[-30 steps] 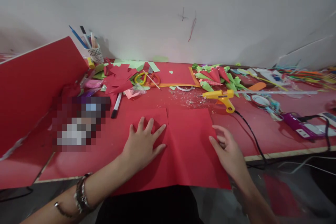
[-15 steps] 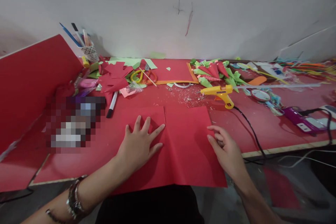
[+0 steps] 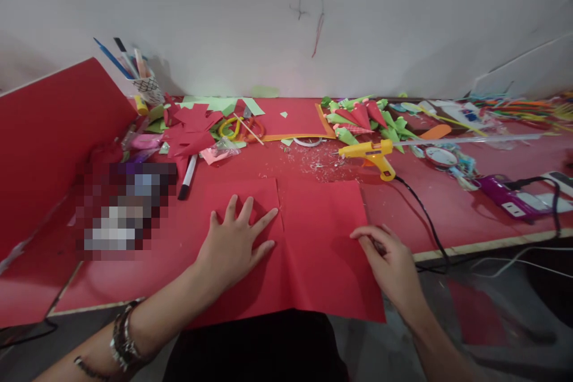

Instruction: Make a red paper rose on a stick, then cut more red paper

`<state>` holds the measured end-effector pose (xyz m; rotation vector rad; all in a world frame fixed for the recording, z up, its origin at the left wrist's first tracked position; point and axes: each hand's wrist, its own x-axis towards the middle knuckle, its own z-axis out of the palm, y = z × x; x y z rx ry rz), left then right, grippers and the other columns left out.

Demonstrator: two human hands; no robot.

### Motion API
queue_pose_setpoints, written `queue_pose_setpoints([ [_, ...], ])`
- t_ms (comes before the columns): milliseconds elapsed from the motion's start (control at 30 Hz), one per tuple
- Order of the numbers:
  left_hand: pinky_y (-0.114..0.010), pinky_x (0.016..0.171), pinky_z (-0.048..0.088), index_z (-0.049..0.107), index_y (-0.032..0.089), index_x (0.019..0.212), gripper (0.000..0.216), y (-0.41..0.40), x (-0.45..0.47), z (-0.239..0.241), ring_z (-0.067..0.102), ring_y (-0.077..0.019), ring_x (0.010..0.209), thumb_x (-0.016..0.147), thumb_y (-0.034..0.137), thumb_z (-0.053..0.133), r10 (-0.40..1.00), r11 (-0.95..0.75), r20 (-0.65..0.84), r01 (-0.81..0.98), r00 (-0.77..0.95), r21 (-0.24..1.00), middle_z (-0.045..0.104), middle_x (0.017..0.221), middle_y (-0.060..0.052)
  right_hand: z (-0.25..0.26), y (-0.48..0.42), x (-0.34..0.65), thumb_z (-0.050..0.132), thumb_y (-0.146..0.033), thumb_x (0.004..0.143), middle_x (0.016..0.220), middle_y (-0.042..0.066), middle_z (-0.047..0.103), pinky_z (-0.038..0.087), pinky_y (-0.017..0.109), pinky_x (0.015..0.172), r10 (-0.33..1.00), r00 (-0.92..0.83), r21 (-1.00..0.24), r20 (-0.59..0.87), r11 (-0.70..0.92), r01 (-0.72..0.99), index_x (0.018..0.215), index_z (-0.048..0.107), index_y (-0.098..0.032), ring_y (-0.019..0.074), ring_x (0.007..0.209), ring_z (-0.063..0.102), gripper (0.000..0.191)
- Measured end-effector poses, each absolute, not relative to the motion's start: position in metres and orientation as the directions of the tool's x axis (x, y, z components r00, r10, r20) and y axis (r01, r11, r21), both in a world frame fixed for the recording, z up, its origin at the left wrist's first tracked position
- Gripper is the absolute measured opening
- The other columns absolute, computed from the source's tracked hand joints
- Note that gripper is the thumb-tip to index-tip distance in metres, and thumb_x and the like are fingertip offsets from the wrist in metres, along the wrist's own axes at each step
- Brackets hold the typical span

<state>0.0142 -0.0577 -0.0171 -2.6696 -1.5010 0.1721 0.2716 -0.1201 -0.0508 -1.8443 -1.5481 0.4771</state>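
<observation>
Right hand (image 3: 391, 265): fingertips drawn closer, over red paper (image 3: 322, 209)

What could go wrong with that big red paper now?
The red paper has a slit running down from its far edge, so it might rip crookedly if the right hand tugs while the left hand presses. It also hangs over the near edge of the table, so it could crease. The yellow glue gun lies close by; if it's hot, bumping it might hurt.

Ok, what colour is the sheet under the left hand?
The sheet is plain red, seen best in the head view.
</observation>
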Motion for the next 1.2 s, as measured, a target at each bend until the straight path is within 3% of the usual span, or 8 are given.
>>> queue_pose_setpoints([
  [433, -0.057, 0.086, 0.033, 0.031, 0.031, 0.132, 0.054, -0.059, 0.010, -0.010, 0.025, -0.0392, 0.125, 0.083, 0.051, 0.038, 0.853, -0.520, -0.099, 0.851, 0.513, -0.077, 0.033, 0.136, -0.017, -0.046, -0.120, 0.278, 0.041, -0.032, 0.082, 0.082, 0.004, 0.063, 0.042, 0.028, 0.066, 0.960, 0.256, -0.761, 0.111, -0.084, 0.644, 0.081, 0.059, -0.020, 0.0182, 0.073, 0.058, 0.022],
  [567, -0.052, 0.100, 0.021, 0.020, 0.030, 0.136, 0.062, -0.072, -0.003, -0.001, 0.019, -0.0300, 0.130, 0.082, 0.057, 0.032, 0.704, -0.702, -0.091, 0.710, 0.704, 0.057, 0.025, 0.142, -0.008, -0.042, -0.105, 0.271, 0.041, -0.032, 0.082, 0.083, 0.005, 0.063, 0.042, 0.027, 0.063, 0.965, 0.233, -0.781, 0.124, -0.050, 0.623, 0.083, 0.058, -0.019, 0.0174, 0.071, 0.058, 0.022],
  [667, -0.048, 0.104, 0.018, 0.007, 0.032, 0.137, 0.072, -0.084, -0.011, -0.004, 0.018, -0.0264, 0.131, 0.078, 0.059, 0.039, 0.571, -0.802, -0.107, 0.581, 0.814, 0.135, 0.018, 0.145, -0.002, -0.040, -0.091, 0.267, 0.042, -0.031, 0.082, 0.082, 0.005, 0.063, 0.042, 0.027, 0.064, 0.960, 0.222, -0.793, 0.173, 0.002, 0.610, 0.081, 0.058, -0.018, 0.0173, 0.072, 0.057, 0.020],
  [833, -0.056, 0.100, 0.017, 0.017, 0.031, 0.136, 0.062, -0.094, -0.014, -0.028, 0.020, -0.0311, 0.130, 0.082, 0.056, 0.035, 0.681, -0.730, -0.014, 0.680, 0.732, 0.065, 0.023, 0.143, -0.004, -0.035, -0.074, 0.262, 0.048, -0.034, 0.079, 0.086, 0.006, 0.060, 0.044, 0.029, 0.070, 0.941, 0.261, -0.846, 0.214, 0.045, 0.531, 0.090, 0.053, -0.019, 0.0179, 0.080, 0.057, 0.020],
  [967, -0.059, 0.098, 0.019, 0.022, 0.031, 0.135, 0.056, -0.094, -0.012, -0.037, 0.023, -0.0317, 0.128, 0.085, 0.053, 0.032, 0.739, -0.674, 0.039, 0.738, 0.673, 0.036, 0.027, 0.142, -0.004, -0.031, -0.082, 0.259, 0.052, -0.040, 0.077, 0.078, 0.002, 0.059, 0.046, 0.028, 0.063, 0.978, 0.207, -0.935, 0.024, -0.051, 0.350, 0.106, 0.038, -0.023, 0.0161, 0.070, 0.057, 0.037],
  [1033, -0.060, 0.097, 0.019, 0.025, 0.031, 0.135, 0.057, -0.094, -0.011, -0.036, 0.022, -0.0332, 0.128, 0.083, 0.054, 0.035, 0.761, -0.649, 0.048, 0.761, 0.647, 0.030, 0.028, 0.142, -0.005, -0.030, -0.090, 0.258, 0.051, -0.041, 0.077, 0.078, 0.001, 0.060, 0.046, 0.026, 0.061, 0.984, 0.161, -0.946, -0.071, -0.118, 0.303, 0.105, 0.038, -0.023, 0.0157, 0.069, 0.058, 0.036],
  [1200, -0.063, 0.095, 0.018, 0.025, 0.032, 0.134, 0.067, -0.092, -0.010, -0.034, 0.021, -0.0368, 0.128, 0.076, 0.056, 0.046, 0.777, -0.630, 0.034, 0.776, 0.629, 0.042, 0.026, 0.142, -0.008, -0.032, -0.102, 0.257, 0.047, -0.039, 0.079, 0.068, -0.001, 0.056, 0.037, 0.022, 0.051, 0.977, 0.192, -0.881, -0.095, -0.172, 0.440, 0.088, 0.047, -0.021, 0.0128, 0.057, 0.052, 0.021],
])
